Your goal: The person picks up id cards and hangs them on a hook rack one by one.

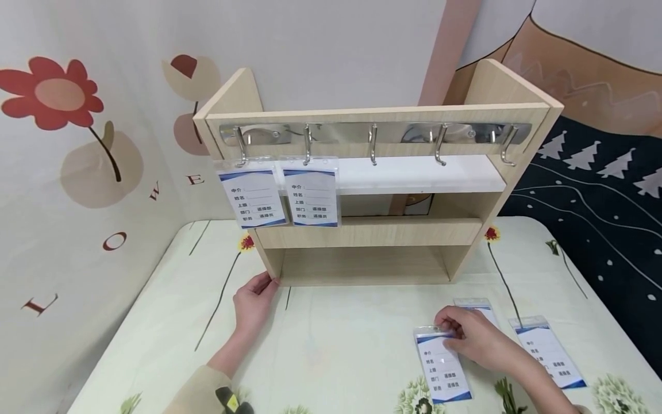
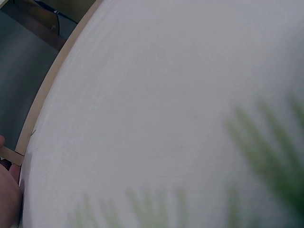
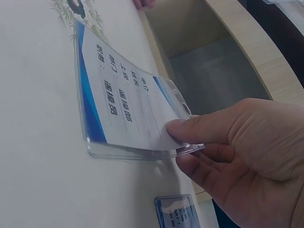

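My right hand [image 1: 478,339] pinches a clear-sleeved name badge [image 3: 123,104] by its top corner, thumb on the printed face and fingers behind. In the right wrist view the badge is tilted over the tablecloth. At the lower left corner of the wooden shelf [image 1: 369,233], my left hand [image 1: 253,302] grips the side panel's foot. Only a bit of that hand [image 2: 8,197] shows at the left wrist view's edge. Two more badges hang side by side, one badge [image 1: 253,197] under the leftmost hook [image 1: 241,146], the other badge [image 1: 312,197] under the second hook [image 1: 307,144].
A badge [image 1: 550,353] lies on the table to the right, and another badge [image 1: 486,309] lies partly hidden behind my right hand. Three more metal hooks, such as the middle hook [image 1: 373,144], line the shelf's rail. Printed cloth [image 1: 336,57] hangs behind.
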The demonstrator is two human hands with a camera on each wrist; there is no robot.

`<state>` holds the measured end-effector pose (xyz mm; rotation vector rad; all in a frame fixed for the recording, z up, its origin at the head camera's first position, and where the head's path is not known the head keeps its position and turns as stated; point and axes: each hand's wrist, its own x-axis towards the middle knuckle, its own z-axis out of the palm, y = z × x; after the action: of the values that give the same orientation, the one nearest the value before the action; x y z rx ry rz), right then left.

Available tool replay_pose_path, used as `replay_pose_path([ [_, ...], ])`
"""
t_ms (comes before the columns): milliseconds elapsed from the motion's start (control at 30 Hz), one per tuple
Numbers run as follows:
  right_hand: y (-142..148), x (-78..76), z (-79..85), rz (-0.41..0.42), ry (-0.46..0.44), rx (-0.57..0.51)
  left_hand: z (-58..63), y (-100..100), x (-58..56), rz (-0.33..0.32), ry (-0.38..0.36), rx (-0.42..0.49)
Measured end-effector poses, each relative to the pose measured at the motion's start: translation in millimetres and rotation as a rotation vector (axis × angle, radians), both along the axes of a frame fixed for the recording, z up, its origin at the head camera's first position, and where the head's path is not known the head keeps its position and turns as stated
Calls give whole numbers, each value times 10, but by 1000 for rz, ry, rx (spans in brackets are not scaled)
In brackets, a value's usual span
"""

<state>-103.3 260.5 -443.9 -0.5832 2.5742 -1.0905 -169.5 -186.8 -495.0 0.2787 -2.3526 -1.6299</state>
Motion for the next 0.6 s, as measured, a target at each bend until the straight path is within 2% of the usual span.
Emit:
replay_pose_path([
  [300,-11,-16,16,25,22,-25,-5,1,-7,4,-3,-18],
  [600,-60,-10,19,9,49,-22,-9,0,-11,-2,-4,-1],
])
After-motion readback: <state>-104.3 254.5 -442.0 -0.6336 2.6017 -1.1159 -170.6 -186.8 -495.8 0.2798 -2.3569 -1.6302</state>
